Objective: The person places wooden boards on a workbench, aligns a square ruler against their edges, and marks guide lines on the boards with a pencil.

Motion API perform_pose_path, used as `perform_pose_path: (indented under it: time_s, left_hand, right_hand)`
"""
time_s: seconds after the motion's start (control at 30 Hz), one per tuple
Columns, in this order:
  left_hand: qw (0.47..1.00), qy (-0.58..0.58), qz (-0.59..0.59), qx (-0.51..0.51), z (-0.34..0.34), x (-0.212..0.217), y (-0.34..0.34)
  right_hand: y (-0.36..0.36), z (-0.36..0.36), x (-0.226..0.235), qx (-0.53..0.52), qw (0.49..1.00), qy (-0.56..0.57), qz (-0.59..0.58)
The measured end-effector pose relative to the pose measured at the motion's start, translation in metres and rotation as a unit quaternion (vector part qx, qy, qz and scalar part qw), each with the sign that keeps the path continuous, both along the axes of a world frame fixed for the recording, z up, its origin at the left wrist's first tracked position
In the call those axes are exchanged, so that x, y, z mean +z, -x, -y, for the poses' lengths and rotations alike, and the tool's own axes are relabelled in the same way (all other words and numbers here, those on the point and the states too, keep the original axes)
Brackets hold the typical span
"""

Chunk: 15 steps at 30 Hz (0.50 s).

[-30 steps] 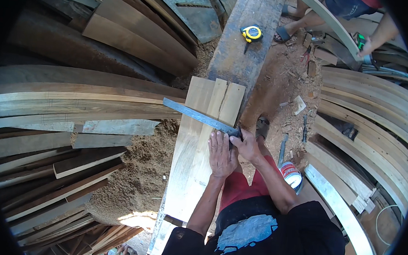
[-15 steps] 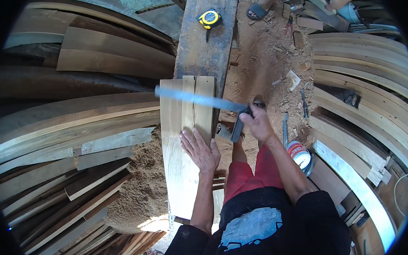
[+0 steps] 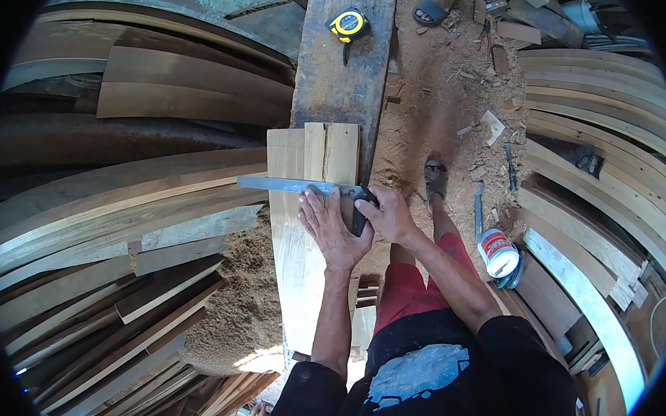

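Note:
A try square (image 3: 278, 184) lies across the pale wooden boards (image 3: 290, 157), its metal blade reaching past their left edge. My right hand (image 3: 394, 220) grips the dark handle at the boards' right side. My left hand (image 3: 339, 242) rests on the wood with fingers spread, and its fingertips touch the lower edge of the blade. A dark lengthwise crack or seam runs down the narrower board beyond the blade. Beneath everything is a worn thick plank (image 3: 339, 88), and on its far part sits a yellow and black tape measure (image 3: 348, 25).
Stacked boards (image 3: 196, 88) fill the left side, and more boards (image 3: 603, 90) lie on the right. A white and red bucket (image 3: 499, 254) stands right of my legs, near a hammer-like tool (image 3: 478, 212). Sawdust and chips cover the floor (image 3: 420, 122). Another person's sandalled foot (image 3: 431, 11) is at the top.
The try square has come down from above the boards onto them. My left hand has slid a little away from me and right, up to the blade.

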<state>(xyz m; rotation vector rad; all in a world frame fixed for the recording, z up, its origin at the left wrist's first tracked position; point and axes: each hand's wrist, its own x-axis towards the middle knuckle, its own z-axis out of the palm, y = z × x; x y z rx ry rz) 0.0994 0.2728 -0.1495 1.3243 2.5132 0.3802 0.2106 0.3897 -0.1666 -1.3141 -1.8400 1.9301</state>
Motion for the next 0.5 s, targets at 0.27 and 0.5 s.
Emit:
perform_pose_path:
  time_s: [0.27, 0.5]
  left_hand:
    - [0.999, -0.041, -0.028, 0.015, -0.0026, -0.0092, 0.001]
    - [0.998, -0.032, -0.057, 0.016, -0.0073, -0.0104, 0.002]
  right_hand:
    - [0.0055, 0.0089, -0.0083, -0.066, 0.998, 0.003, -0.021]
    - [0.0081, 0.0036, -0.006, -0.071, 0.997, 0.026, -0.03]
